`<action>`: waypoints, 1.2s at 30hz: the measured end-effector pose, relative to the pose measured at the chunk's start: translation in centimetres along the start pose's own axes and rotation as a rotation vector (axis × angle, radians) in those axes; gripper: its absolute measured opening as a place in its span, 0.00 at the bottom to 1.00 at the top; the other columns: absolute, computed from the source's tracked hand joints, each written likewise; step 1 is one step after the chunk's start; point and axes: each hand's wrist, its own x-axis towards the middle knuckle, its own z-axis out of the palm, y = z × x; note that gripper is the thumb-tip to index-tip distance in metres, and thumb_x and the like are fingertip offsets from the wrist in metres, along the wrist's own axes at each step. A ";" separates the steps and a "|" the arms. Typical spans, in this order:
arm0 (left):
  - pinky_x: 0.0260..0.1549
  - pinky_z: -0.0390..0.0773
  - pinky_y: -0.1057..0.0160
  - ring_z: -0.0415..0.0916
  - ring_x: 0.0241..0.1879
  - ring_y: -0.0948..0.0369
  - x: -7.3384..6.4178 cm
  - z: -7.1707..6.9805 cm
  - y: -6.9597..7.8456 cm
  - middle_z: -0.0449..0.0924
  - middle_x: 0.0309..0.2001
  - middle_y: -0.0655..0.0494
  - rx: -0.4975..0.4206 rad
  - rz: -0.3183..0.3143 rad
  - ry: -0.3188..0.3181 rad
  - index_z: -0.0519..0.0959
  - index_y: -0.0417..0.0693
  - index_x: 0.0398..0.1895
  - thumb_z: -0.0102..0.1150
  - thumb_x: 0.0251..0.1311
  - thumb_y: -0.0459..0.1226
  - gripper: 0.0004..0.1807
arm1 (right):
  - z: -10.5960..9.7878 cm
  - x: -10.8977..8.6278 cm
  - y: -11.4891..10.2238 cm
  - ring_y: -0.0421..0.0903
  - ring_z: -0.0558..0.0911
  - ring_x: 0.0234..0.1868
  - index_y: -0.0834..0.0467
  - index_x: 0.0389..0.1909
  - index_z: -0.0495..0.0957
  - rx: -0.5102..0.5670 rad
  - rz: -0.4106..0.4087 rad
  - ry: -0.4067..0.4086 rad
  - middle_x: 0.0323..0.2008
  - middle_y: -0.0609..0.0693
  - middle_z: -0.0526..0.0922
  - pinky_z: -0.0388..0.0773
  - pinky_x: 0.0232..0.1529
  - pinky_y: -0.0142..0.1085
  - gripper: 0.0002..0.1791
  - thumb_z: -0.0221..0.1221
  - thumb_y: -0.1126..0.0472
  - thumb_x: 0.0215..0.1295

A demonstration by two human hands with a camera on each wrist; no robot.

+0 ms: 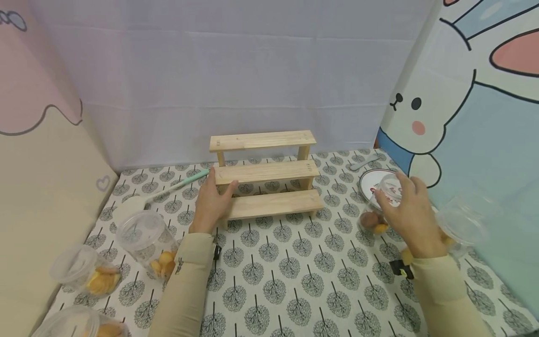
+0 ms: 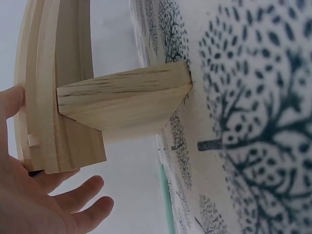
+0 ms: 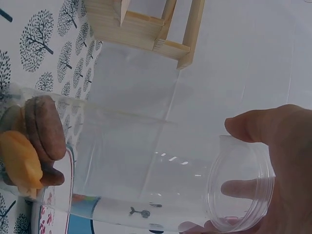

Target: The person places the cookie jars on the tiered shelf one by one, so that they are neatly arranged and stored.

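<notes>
A wrinkled whitish curtain [image 1: 252, 70] hangs behind the wooden shelf [image 1: 267, 173], with a printed rabbit panel [image 1: 452, 100] to the shelf's right, cut off by the picture's edge. The tablecloth [image 1: 286, 271] beneath the shelf is white with dark tree shapes.

The shelf is pale, smooth wood with visible grain, three narrow boards rising in steps. At its left end, the left hand [image 1: 211, 203] holds the middle board between thumb and index finger, the other fingers loosely bent; part of the index finger is hidden behind the wood.

Well right of the shelf, the right hand [image 1: 414, 215] grips a clear jar [image 1: 369, 209] around its top. Brown and orange rounded pieces lie at its bottom; what they are is hard to tell, as is whether the base touches the cloth. The jar and hand partly cover a red-patterned plate [image 1: 365, 175]; a grey spoon [image 1: 364, 162] lies nearer the shelf.

Farther right, the right forearm partly hides another see-through container [image 1: 465, 229]. Left of the shelf stand a tall tub [image 1: 145, 236], a shorter pot [image 1: 77, 267] and one more canister [image 1: 76, 323], cut off below.
</notes>
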 end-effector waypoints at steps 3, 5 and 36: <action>0.71 0.51 0.34 0.48 0.75 0.38 0.0 0.0 0.0 0.46 0.78 0.39 0.014 -0.003 -0.001 0.35 0.56 0.81 0.43 0.58 0.75 0.58 | 0.0 0.0 -0.1 0.77 0.59 0.67 0.58 0.79 0.49 -0.003 0.007 -0.008 0.74 0.72 0.47 0.59 0.61 0.74 0.47 0.50 0.34 0.70; 0.71 0.52 0.35 0.49 0.75 0.38 0.1 0.0 0.0 0.47 0.78 0.38 0.025 0.002 -0.003 0.35 0.55 0.81 0.43 0.59 0.74 0.58 | 0.1 0.0 -0.1 0.77 0.60 0.66 0.57 0.79 0.49 -0.005 0.012 -0.007 0.74 0.72 0.47 0.59 0.61 0.74 0.47 0.50 0.34 0.70; 0.73 0.49 0.37 0.45 0.77 0.41 0.1 -0.1 0.1 0.44 0.79 0.42 -0.065 -0.024 -0.025 0.33 0.58 0.81 0.46 0.58 0.74 0.59 | 0.2 2.1 -1.5 0.70 0.70 0.57 0.57 0.73 0.65 0.037 -0.016 0.135 0.66 0.70 0.64 0.69 0.53 0.67 0.42 0.57 0.36 0.65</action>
